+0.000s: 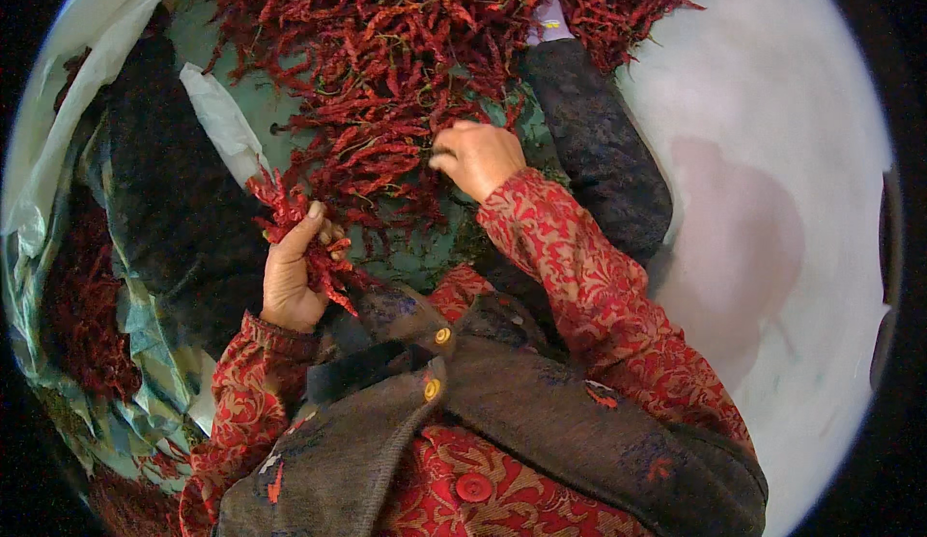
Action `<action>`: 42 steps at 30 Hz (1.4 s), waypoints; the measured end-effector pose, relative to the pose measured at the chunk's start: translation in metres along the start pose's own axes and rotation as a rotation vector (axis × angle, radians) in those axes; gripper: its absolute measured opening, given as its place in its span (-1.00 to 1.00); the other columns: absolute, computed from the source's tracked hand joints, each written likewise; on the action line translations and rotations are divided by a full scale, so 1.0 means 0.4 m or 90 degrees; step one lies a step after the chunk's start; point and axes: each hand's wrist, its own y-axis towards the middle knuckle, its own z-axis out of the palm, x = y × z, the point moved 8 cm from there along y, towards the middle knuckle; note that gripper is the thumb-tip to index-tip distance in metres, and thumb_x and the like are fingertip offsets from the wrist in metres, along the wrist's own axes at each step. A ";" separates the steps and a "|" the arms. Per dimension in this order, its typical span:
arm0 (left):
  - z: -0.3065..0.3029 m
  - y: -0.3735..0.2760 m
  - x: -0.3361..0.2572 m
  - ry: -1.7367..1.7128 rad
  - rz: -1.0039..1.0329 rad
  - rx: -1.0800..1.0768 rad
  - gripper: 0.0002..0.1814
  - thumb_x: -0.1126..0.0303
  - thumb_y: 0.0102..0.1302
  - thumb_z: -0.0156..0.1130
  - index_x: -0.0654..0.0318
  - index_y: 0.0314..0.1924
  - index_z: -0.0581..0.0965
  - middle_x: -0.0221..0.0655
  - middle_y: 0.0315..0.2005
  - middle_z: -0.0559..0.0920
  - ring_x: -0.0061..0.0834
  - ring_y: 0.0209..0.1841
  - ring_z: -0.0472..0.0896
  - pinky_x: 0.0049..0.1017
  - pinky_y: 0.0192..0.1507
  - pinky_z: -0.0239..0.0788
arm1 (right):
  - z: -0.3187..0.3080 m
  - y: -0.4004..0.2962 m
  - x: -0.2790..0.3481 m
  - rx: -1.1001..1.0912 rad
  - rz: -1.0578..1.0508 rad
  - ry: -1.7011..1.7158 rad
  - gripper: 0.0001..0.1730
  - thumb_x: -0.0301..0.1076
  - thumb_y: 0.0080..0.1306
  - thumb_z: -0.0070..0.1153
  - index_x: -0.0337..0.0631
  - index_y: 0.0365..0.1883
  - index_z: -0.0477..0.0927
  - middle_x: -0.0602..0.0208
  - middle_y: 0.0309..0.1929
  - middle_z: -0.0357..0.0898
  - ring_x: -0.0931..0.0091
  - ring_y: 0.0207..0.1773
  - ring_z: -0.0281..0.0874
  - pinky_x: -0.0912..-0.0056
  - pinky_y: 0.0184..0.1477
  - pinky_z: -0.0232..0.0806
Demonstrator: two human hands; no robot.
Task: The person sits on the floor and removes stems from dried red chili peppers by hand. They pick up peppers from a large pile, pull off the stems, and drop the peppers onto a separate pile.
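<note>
A bunch of dried red chili peppers (pixel 332 276) is gripped in my left hand (pixel 295 265), with peppers sticking out above and below the fist. My right hand (pixel 479 157) is over the right side of the heap of dried red chilies (pixel 376 131), its fingers bent and slightly blurred; whether it pinches a pepper cannot be told. The heap spreads from between my legs up to the top of the view, and some green stems show among the peppers.
My outstretched legs in dark trousers flank the heap, and a light sock (pixel 549 23) shows at the right foot. A strip of whitish plastic (pixel 223 120) lies by the left leg. More chilies (pixel 90 312) lie on crumpled sheeting at far left. Pale floor (pixel 753 88) extends at right.
</note>
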 end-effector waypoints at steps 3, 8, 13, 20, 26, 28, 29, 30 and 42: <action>-0.023 0.028 0.006 -0.026 -0.006 -0.024 -0.85 0.33 0.24 0.24 0.18 -0.40 0.48 -0.48 -0.56 0.51 -0.52 -0.48 0.46 -0.49 -0.41 0.34 | 0.092 0.060 0.004 0.097 -0.002 -0.133 -0.77 -0.36 0.12 0.22 -0.15 -0.22 0.60 0.20 -0.24 0.52 0.20 -0.24 0.52 0.11 -0.22 0.42; -0.029 0.038 -0.002 -0.010 -0.001 -0.020 -0.90 0.37 0.22 0.23 0.21 -0.35 0.52 -0.46 -0.57 0.53 -0.53 -0.47 0.51 -0.51 -0.43 0.42 | 0.118 0.057 -0.016 0.091 0.023 -0.083 -0.80 -0.34 0.18 0.20 -0.19 -0.22 0.61 0.22 -0.20 0.47 0.25 -0.24 0.49 0.11 -0.22 0.42; -0.039 0.046 0.012 -0.019 -0.039 0.004 -0.81 0.46 0.21 0.16 0.37 -0.17 0.51 -0.35 -0.48 0.55 -0.47 -0.42 0.52 -0.48 -0.25 0.43 | -0.013 -0.011 0.006 -0.023 0.000 0.085 -0.86 -0.33 0.12 0.24 -0.17 -0.38 0.62 0.26 -0.26 0.50 0.26 -0.27 0.51 0.15 -0.27 0.38; 0.006 0.030 0.049 0.032 -0.110 0.060 -0.70 0.43 0.27 0.07 0.41 -0.02 0.46 -0.14 -0.16 0.61 -0.36 -0.22 0.60 -0.41 -0.12 0.46 | 0.040 -0.119 0.096 -0.014 0.048 0.374 -0.83 -0.28 0.10 0.18 -0.18 -0.41 0.60 0.11 -0.51 0.56 0.18 -0.43 0.55 0.18 -0.37 0.37; 0.051 0.010 0.025 -0.026 -0.065 0.136 -0.78 0.41 0.33 -0.01 0.35 -0.08 0.46 -0.21 -0.22 0.61 -0.32 -0.13 0.57 -0.36 0.02 0.38 | 0.114 -0.122 0.183 0.091 0.023 0.527 -0.83 -0.32 0.12 0.13 -0.24 -0.40 0.59 0.01 -0.51 0.54 0.10 -0.42 0.53 0.11 -0.33 0.36; 0.057 0.029 0.016 -0.044 -0.014 0.194 -0.84 0.36 0.36 -0.01 0.30 -0.21 0.45 -0.27 -0.33 0.60 -0.35 -0.17 0.56 -0.37 -0.01 0.37 | 0.122 -0.118 0.187 0.115 0.048 0.624 -0.83 -0.33 0.12 0.11 -0.26 -0.40 0.59 -0.01 -0.51 0.54 0.09 -0.42 0.52 0.11 -0.33 0.35; 0.048 0.031 0.014 -0.034 -0.002 0.182 -0.84 0.34 0.35 0.02 0.28 -0.23 0.45 -0.31 -0.34 0.57 -0.38 -0.16 0.54 -0.39 0.00 0.35 | 0.113 -0.113 0.190 0.096 0.042 0.599 -0.83 -0.34 0.11 0.11 -0.27 -0.41 0.58 -0.01 -0.51 0.53 0.08 -0.42 0.52 0.10 -0.34 0.35; 0.042 0.029 0.014 -0.024 0.010 0.170 -0.85 0.32 0.34 0.06 0.26 -0.25 0.45 -0.35 -0.36 0.55 -0.42 -0.16 0.51 -0.42 0.00 0.33 | 0.103 -0.108 0.194 0.077 0.035 0.575 -0.84 -0.35 0.10 0.10 -0.28 -0.43 0.56 -0.02 -0.52 0.53 0.07 -0.42 0.51 0.09 -0.34 0.34; 0.015 -0.025 -0.015 -0.015 0.046 0.083 -0.85 0.32 0.36 0.07 0.22 -0.32 0.45 -0.40 -0.49 0.53 -0.41 -0.34 0.55 -0.33 -0.14 0.43 | 0.166 -0.105 0.056 0.182 -0.078 0.230 -0.75 -0.27 0.14 0.17 -0.24 -0.27 0.62 0.11 -0.44 0.61 0.24 -0.41 0.58 0.14 -0.26 0.43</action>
